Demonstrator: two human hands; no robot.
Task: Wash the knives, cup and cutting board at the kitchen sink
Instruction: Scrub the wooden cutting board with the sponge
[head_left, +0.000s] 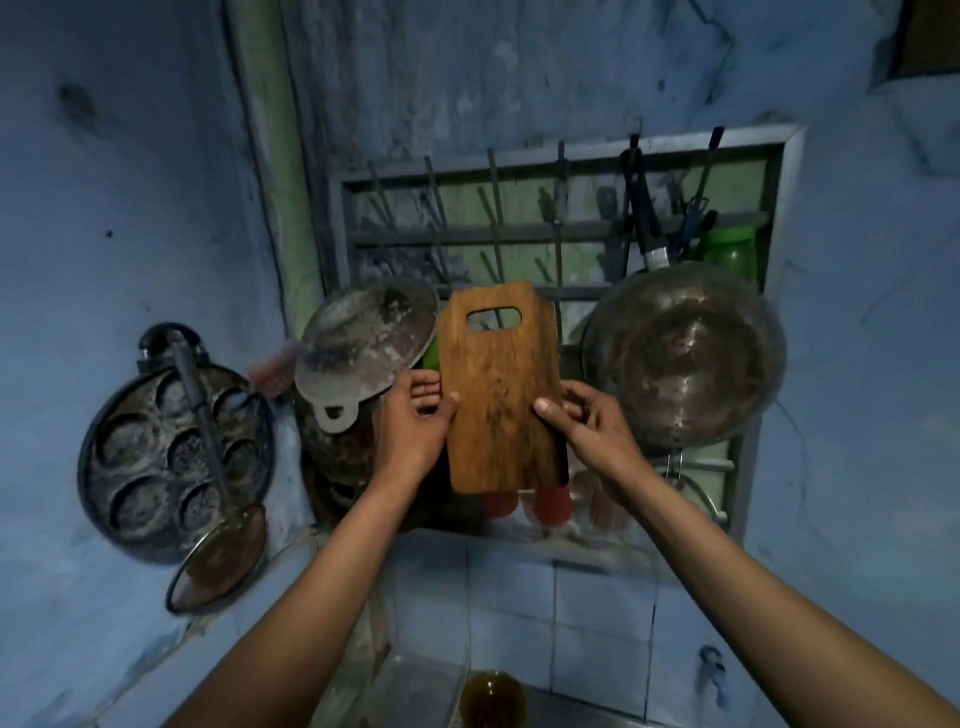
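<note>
A wooden cutting board (498, 395) with a handle slot at its top stands upright in front of the barred window. My left hand (413, 421) grips its left edge, thumb on the front face. On the right edge, my right hand (589, 421) holds it the same way. A brownish glass cup (492, 699) stands far below, at the bottom of the view near the sink's rim. No knives can be made out for certain.
A barred window rack (561, 234) holds hanging utensils and a green container (730, 254). A large steel pan (685, 358) hangs right of the board, a lidded blackened pot (363, 343) left. A mould pan (171, 462) and skimmer (218, 561) hang on the left wall. Red lids (550, 506) sit below.
</note>
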